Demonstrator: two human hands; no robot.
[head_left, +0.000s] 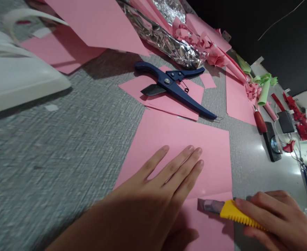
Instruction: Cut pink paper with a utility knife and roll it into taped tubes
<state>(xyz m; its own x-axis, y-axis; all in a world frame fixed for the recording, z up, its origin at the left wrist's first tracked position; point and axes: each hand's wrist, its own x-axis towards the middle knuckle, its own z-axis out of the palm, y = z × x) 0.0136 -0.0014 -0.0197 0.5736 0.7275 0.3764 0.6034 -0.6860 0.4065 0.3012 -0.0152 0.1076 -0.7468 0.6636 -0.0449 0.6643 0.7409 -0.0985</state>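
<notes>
My left hand [156, 188] lies flat with fingers stretched out on a pink paper sheet [179, 139] in front of me on the grey table. My right hand [276, 218] grips a yellow utility knife [234, 212] at the lower right. The knife's extended blade rests on the pink sheet, just right of my left hand's fingers. A cut or fold line runs across the sheet near the blade.
Blue-handled shears [171, 85] lie on another pink sheet beyond. Silver foil wrap [166, 38], pink paper flowers [216, 55], green stems [264, 87], a red-handled tool [259, 120], a black device [272, 141] and red scraps [302, 122] line the right. A white object [17, 83] sits far left.
</notes>
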